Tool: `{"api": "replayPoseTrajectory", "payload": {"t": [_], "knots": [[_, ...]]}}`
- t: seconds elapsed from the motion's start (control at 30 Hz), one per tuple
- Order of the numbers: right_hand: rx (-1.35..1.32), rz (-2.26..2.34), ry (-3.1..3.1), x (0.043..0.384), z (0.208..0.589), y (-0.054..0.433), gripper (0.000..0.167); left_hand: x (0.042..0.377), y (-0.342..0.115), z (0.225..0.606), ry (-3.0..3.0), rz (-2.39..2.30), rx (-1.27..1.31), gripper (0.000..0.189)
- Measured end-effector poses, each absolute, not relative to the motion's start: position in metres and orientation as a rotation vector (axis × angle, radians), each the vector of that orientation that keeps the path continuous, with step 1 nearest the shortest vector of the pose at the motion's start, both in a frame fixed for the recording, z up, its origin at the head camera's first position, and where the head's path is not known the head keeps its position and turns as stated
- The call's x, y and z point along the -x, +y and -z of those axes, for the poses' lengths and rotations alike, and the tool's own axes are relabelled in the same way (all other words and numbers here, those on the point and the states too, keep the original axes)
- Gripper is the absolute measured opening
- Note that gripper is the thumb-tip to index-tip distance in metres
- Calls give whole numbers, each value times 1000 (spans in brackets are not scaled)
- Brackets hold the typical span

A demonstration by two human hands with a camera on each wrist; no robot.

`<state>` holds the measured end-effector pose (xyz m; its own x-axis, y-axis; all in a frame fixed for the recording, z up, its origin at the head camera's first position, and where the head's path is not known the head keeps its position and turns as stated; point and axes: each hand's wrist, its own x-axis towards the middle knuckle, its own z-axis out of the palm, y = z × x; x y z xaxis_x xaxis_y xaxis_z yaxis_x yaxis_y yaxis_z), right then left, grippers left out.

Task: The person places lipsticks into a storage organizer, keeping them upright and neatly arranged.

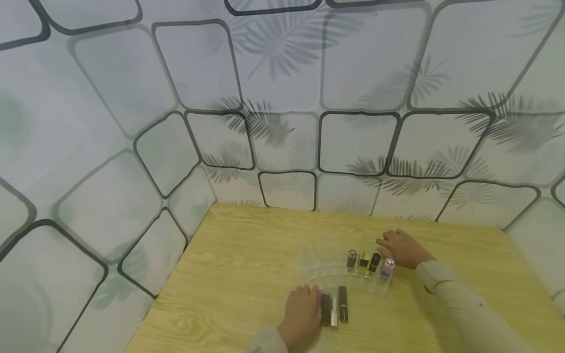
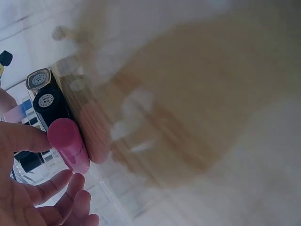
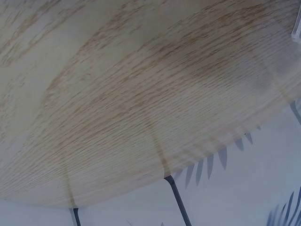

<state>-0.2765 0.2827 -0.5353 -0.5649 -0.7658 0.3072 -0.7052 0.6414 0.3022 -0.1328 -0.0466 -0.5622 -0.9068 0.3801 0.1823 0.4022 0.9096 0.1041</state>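
Note:
My left hand (image 1: pixel 302 311) lies palm down on the table beside a pink tube (image 2: pixel 68 141), thumb and fingertips loosely spread right at it. To the tube's right, in a row, lie a black lipstick tube (image 1: pixel 325 310), a clear-and-silver lip gloss tube (image 1: pixel 334 316) and a long black tube (image 1: pixel 343 304). Behind them stands a clear stepped cosmetics holder (image 1: pixel 322 257). Several small lipsticks stand at its right end, including a gold-and-black one (image 1: pixel 364 259) and a pink-and-blue one (image 1: pixel 388 268). My right hand (image 1: pixel 403 248) reaches to the holder's back right corner, fingers loosely bent.
The wood-grain table (image 1: pixel 229 255) meets a patterned wall covering (image 1: pixel 282 142) at the back and left. My right sleeve (image 1: pixel 468 299) crosses the table's right side. In the right wrist view, only table, wall and a corner of the clear holder (image 3: pixel 297 33) appear.

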Motion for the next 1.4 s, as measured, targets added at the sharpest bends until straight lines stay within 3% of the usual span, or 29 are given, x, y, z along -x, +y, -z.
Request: {"api": "replayPoseTrajectory", "payload": {"t": [1.1, 1.4], "knots": [[-1168, 199, -2428, 278, 537, 283, 21, 129, -42, 551, -3045, 211, 386, 19], [-1157, 193, -2465, 277, 537, 283, 22, 134, -38, 555, -3084, 314, 314, 28]]}}
